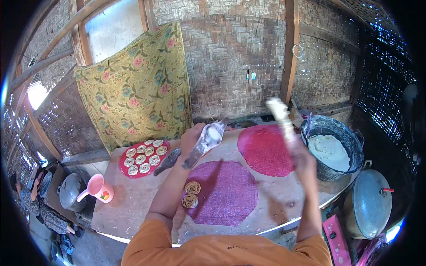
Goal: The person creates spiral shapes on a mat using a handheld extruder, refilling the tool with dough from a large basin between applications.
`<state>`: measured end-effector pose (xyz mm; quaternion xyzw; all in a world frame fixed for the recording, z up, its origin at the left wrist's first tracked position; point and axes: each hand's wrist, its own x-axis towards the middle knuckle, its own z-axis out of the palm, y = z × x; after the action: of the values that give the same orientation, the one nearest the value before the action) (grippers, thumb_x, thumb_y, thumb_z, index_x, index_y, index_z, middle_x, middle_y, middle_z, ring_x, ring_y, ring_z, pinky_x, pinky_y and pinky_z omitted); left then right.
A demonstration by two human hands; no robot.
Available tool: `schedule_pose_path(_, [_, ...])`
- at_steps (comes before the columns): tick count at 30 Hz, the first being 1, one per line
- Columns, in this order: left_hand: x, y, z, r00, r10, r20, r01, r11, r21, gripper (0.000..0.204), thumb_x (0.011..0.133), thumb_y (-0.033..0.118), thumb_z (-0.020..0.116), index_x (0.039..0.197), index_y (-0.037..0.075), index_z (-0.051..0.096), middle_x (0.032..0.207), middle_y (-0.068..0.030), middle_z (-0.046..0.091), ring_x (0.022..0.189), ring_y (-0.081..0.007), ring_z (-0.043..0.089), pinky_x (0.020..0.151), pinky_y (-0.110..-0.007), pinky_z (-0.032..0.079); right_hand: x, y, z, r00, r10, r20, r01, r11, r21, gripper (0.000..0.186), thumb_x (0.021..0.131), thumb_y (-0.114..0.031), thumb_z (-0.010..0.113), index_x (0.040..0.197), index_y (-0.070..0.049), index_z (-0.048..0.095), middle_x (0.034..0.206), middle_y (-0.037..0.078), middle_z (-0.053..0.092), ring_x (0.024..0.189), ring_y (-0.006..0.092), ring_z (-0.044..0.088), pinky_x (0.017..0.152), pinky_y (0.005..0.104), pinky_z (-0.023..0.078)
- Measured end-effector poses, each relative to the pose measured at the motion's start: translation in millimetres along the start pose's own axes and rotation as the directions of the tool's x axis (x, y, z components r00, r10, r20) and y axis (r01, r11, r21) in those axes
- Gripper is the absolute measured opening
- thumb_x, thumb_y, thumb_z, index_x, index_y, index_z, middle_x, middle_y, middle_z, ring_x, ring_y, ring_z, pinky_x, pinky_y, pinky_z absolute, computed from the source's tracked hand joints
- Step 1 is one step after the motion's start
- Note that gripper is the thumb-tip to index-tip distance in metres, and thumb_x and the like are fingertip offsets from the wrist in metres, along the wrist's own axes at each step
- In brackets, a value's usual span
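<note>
Here's your table (128, 213), the biggest thing in play, with the purple mat (228, 195) laid right in front of you. Right of that mat and beyond it stands the dark bucket (354, 151), pale dough (329, 150) inside.

Down to the tools! Your left hand (191, 138), just past the purple mat's far-left edge, is wrapped around what looks like a metal press (206, 144), white dough showing in its hollow. Your right hand (305, 164), blurred, is off to the mat's right and seems to grip a dough-coated stick (282, 116).

Looks like press-filling: keep that hollow facing up, wrist steady, and pack the dough in tight so no air stays.

And the smallest, two noodle coils (192, 188), sit on the mat's left edge, nearer you than your left hand and clear of it.
</note>
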<state>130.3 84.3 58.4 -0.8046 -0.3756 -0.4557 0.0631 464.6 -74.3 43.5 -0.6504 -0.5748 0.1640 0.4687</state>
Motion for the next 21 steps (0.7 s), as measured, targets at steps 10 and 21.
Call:
schedule_pose_path(10, [-0.8, -7.5, -29.9, 0.847, -0.470, 0.249, 0.169, -0.205, -0.964, 0.010, 0.080, 0.012, 0.058, 0.088, 0.006, 0.057, 0.075, -0.0049, 0.055, 0.064, -0.0166, 0.056, 0.059, -0.029, 0.049, 22.5, 83.0, -52.4, 0.964, -0.169, -0.204, -0.021, 0.719, -0.695, 0.029, 0.088, -0.027, 0.056, 0.105, -0.005, 0.066, 0.105, 0.021, 0.063, 0.102, 0.0329, 0.060, 0.089, 0.0401, 0.046])
schedule_pose_path(21, [-52.4, -6.0, 27.9, 0.732, -0.568, 0.375, 0.262, -0.274, -0.925, 0.015, 0.079, 0.016, 0.063, 0.091, 0.007, 0.060, 0.090, -0.0098, 0.062, 0.084, -0.0209, 0.058, 0.071, -0.035, 0.049, -42.3, -36.4, 140.4, 0.605, -0.443, 0.661, -0.773, -0.129, 0.621, 0.084, 0.088, -0.067, 0.034, 0.141, -0.002, 0.026, 0.125, 0.031, 0.050, 0.097, 0.0390, 0.063, 0.062, 0.0458, 0.058])
